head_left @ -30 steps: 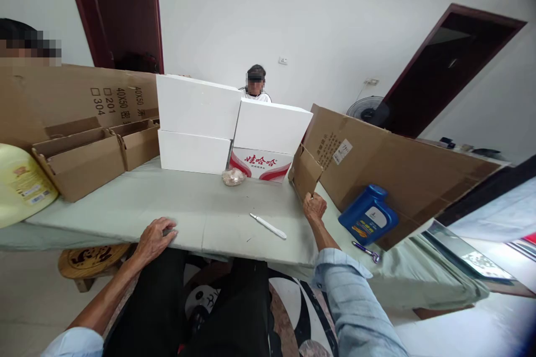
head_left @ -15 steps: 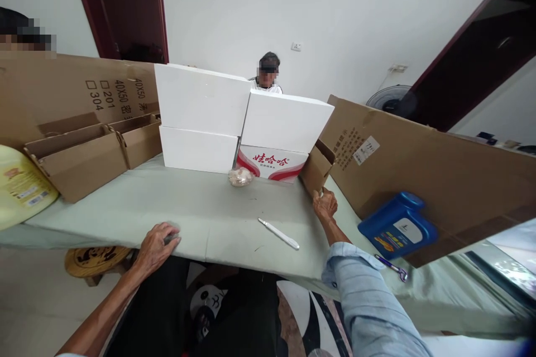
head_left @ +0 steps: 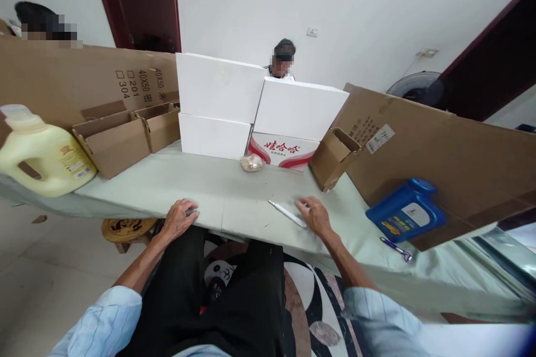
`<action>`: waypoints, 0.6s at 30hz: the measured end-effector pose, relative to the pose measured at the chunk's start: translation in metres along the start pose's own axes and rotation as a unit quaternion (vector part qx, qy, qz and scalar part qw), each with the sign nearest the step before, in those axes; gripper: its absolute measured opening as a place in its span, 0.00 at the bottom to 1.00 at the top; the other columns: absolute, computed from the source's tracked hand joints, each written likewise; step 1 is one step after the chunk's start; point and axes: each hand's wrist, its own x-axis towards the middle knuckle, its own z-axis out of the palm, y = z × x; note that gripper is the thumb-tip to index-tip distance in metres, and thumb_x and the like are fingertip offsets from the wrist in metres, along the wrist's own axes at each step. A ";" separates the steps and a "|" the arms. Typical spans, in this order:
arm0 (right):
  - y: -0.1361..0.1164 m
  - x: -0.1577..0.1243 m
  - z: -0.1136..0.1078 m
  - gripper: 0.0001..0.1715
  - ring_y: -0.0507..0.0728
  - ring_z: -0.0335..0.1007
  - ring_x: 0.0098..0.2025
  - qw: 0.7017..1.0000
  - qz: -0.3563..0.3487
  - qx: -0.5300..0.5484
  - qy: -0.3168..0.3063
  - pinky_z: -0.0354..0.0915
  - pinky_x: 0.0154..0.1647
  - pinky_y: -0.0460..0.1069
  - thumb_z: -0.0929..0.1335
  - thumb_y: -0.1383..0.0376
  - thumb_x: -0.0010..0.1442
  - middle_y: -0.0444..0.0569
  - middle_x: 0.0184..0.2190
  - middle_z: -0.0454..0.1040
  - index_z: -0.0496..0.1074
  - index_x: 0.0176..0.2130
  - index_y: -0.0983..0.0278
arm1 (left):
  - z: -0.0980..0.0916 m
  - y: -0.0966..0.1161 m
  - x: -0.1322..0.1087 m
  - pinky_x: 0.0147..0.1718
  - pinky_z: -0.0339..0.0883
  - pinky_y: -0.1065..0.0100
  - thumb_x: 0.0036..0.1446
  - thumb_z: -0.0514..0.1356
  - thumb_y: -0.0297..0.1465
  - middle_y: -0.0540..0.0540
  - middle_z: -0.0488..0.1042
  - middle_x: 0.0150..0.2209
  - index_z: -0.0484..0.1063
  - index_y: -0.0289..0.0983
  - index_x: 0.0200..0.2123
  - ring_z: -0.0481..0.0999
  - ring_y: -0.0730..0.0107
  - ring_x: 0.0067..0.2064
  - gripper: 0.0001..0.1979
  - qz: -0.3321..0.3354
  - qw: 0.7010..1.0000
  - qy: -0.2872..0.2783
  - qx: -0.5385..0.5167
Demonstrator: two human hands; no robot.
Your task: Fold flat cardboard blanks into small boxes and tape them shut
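Note:
My left hand (head_left: 180, 218) rests at the table's near edge, fingers loosely bent, thumb apart, with no object visible in it. Beside the handle of a slim white scalpel-like knife (head_left: 287, 213), my right hand (head_left: 315, 215) lies low over the cloth with its fingers apart. The knife lies slantwise, its narrow tip pointing away to the left; whether the hand touches it I cannot tell. A small cardboard box (head_left: 330, 163) stands open farther back on the right. In front of the white boxes sits a clear-wrapped pale lump (head_left: 252, 163).
White boxes (head_left: 220, 86) and a red-and-white printed carton (head_left: 285, 152) stack at the back. Open cardboard boxes (head_left: 115, 148) and a yellow jug (head_left: 52, 159) stand left. A blue jug (head_left: 406, 212) and purple-handled tool (head_left: 396, 249) lie right, by a cardboard panel (head_left: 452, 162). Two people are beyond.
My right hand has let go of the small cardboard box and moved left and nearer, beside the knife. The box now stands alone. My left hand stays at the table edge; the view has shifted.

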 end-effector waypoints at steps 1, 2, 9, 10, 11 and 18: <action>-0.010 -0.014 0.003 0.22 0.63 0.74 0.47 0.999 -0.034 0.008 -0.013 0.67 0.55 0.55 0.67 0.48 0.65 0.56 0.43 0.81 0.82 0.43 0.61 | 0.001 0.001 0.000 0.54 0.69 0.53 0.56 0.62 0.36 0.41 0.80 0.42 0.81 0.40 0.38 0.76 0.50 0.49 0.10 0.002 1.000 0.002 0.000; -0.018 -0.026 0.006 0.23 0.64 0.74 0.48 0.998 -0.063 0.015 -0.021 0.66 0.57 0.55 0.67 0.47 0.65 0.55 0.43 0.81 0.82 0.44 0.60 | 0.001 0.002 0.000 0.55 0.68 0.52 0.56 0.62 0.35 0.40 0.80 0.42 0.81 0.40 0.38 0.76 0.50 0.49 0.09 0.004 1.000 0.004 0.001; -0.001 -0.050 0.029 0.23 0.68 0.75 0.38 0.987 -0.159 0.015 0.021 0.71 0.47 0.62 0.62 0.49 0.65 0.58 0.34 0.79 0.79 0.33 0.57 | 0.003 0.006 0.002 0.55 0.69 0.56 0.54 0.65 0.29 0.41 0.81 0.44 0.82 0.40 0.39 0.77 0.53 0.50 0.09 0.013 1.000 0.011 0.019; 0.009 -0.046 0.034 0.21 0.68 0.76 0.38 0.985 -0.170 0.016 0.031 0.71 0.48 0.62 0.63 0.50 0.65 0.58 0.34 0.79 0.79 0.33 0.56 | 0.002 0.005 0.002 0.55 0.70 0.56 0.54 0.66 0.29 0.41 0.82 0.44 0.82 0.40 0.40 0.78 0.53 0.50 0.09 0.011 1.000 0.013 0.021; 0.020 -0.043 0.040 0.20 0.68 0.77 0.38 0.983 -0.177 0.011 0.049 0.72 0.48 0.62 0.63 0.51 0.64 0.57 0.33 0.79 0.79 0.32 0.55 | 0.001 0.005 0.003 0.54 0.70 0.57 0.53 0.66 0.28 0.40 0.82 0.44 0.82 0.40 0.40 0.78 0.53 0.50 0.10 0.009 1.000 0.014 0.022; 0.057 -0.038 0.058 0.24 0.74 0.77 0.51 0.976 -0.157 -0.068 0.136 0.73 0.49 0.68 0.63 0.50 0.59 0.60 0.48 0.79 0.82 0.45 0.55 | -0.004 0.007 0.001 0.53 0.72 0.59 0.54 0.66 0.27 0.40 0.82 0.43 0.83 0.36 0.41 0.80 0.55 0.49 0.10 0.010 0.999 0.016 0.029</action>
